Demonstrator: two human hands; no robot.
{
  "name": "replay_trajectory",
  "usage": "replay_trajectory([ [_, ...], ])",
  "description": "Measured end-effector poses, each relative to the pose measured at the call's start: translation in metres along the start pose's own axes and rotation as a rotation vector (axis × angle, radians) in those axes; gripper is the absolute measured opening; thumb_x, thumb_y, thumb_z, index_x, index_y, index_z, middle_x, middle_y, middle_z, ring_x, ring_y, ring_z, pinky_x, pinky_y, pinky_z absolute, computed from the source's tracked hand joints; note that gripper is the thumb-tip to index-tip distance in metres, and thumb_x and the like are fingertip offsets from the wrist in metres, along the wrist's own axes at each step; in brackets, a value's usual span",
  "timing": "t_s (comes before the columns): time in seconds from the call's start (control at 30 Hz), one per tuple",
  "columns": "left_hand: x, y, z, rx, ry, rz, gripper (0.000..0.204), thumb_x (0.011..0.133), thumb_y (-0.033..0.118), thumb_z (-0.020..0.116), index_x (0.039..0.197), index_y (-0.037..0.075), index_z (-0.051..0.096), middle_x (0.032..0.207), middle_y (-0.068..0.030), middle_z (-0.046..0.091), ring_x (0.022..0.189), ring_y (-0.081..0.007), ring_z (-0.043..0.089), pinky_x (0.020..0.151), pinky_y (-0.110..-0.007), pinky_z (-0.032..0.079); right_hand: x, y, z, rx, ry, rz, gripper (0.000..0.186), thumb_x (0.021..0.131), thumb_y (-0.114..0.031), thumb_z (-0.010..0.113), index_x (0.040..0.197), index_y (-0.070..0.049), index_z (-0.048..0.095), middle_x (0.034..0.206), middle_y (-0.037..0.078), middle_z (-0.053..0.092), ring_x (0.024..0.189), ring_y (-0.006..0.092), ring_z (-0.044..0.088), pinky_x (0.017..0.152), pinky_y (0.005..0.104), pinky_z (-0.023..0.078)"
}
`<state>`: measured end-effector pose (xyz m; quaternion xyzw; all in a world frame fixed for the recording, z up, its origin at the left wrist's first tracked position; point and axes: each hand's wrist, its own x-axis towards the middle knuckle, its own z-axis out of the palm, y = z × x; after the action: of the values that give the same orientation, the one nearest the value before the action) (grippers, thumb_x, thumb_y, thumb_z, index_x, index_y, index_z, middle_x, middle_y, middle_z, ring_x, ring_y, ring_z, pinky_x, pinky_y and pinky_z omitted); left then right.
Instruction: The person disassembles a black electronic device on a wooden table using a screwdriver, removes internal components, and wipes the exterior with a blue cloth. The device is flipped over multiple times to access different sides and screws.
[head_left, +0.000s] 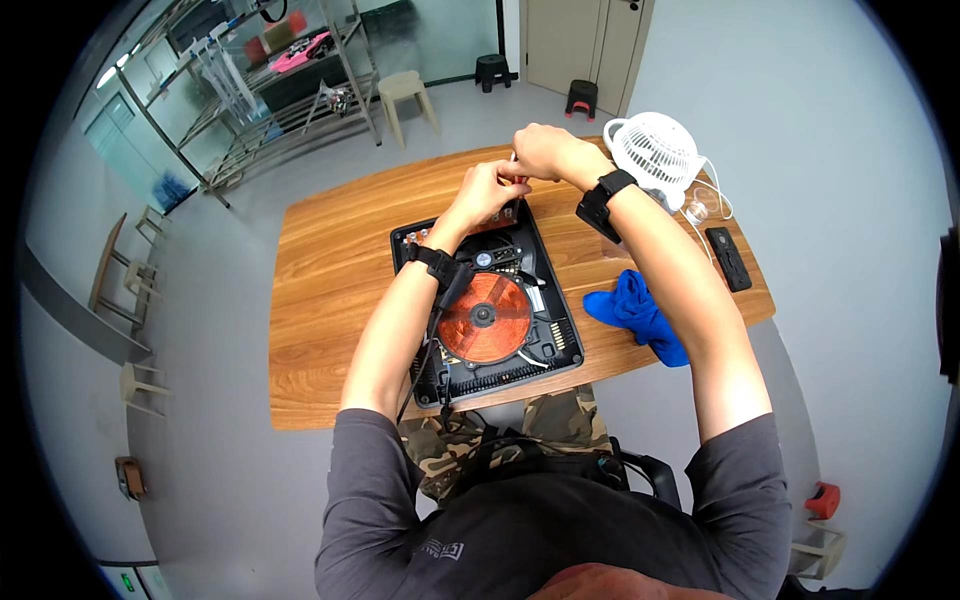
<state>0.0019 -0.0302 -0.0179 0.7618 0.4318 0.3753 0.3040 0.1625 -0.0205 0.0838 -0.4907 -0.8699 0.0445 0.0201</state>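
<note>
An opened induction cooker lies on the table, its black shell showing a round copper coil and a small fan. At its far edge is a control board. My right hand is closed, above the far right corner, around a slim upright tool that looks like a screwdriver; most of it is hidden by the fingers. My left hand reaches over the board, its fingertips pinched at the lower part of that tool. The tool's tip cannot be made out.
A white fan with its cord stands at the table's far right. A blue cloth and a black oblong object lie on the right side. A metal rack and a stool stand beyond the wooden table.
</note>
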Motion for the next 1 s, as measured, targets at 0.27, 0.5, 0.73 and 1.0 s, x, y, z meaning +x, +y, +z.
replay_trajectory([
  [0.27, -0.002, 0.011, 0.007, 0.058, -0.074, -0.077, 0.019, 0.085, 0.013, 0.078, 0.102, 0.004, 0.075, 0.087, -0.0089, 0.074, 0.078, -0.0179, 0.068, 0.078, -0.035, 0.054, -0.017, 0.012, 0.006, 0.062, -0.052, 0.010, 0.050, 0.093, -0.041, 0.068, 0.085, 0.008, 0.074, 0.074, 0.022, 0.073, 0.063, 0.0293, 0.074, 0.063, 0.0396, 0.060],
  [0.5, -0.002, -0.005, -0.006, 0.028, -0.181, 0.006, 0.020, 0.088, 0.011, 0.074, 0.106, 0.003, 0.074, 0.088, -0.0055, 0.073, 0.080, -0.0132, 0.065, 0.078, -0.033, 0.053, -0.025, -0.016, -0.011, 0.072, -0.094, 0.095, 0.053, 0.093, -0.048, 0.066, 0.084, 0.003, 0.077, 0.074, 0.016, 0.075, 0.064, 0.0263, 0.074, 0.068, 0.0377, 0.061],
  [0.73, -0.016, 0.020, -0.006, 0.014, -0.091, -0.048, 0.023, 0.088, 0.010, 0.077, 0.111, 0.004, 0.076, 0.094, -0.0063, 0.077, 0.085, -0.0124, 0.071, 0.080, -0.032, 0.056, -0.024, -0.012, -0.004, 0.082, -0.061, 0.113, 0.054, 0.090, -0.052, 0.068, 0.087, 0.000, 0.079, 0.077, 0.017, 0.076, 0.072, 0.0283, 0.077, 0.074, 0.0392, 0.062],
  [1.0, -0.010, 0.030, -0.016, 0.025, 0.130, -0.050, 0.025, 0.088, 0.015, 0.080, 0.108, 0.002, 0.073, 0.082, -0.0021, 0.071, 0.073, -0.0075, 0.062, 0.073, -0.029, 0.055, -0.018, -0.010, -0.002, 0.134, 0.304, 0.069, 0.058, 0.085, -0.055, 0.069, 0.089, 0.003, 0.076, 0.085, 0.027, 0.073, 0.086, 0.0439, 0.073, 0.078, 0.0483, 0.060],
])
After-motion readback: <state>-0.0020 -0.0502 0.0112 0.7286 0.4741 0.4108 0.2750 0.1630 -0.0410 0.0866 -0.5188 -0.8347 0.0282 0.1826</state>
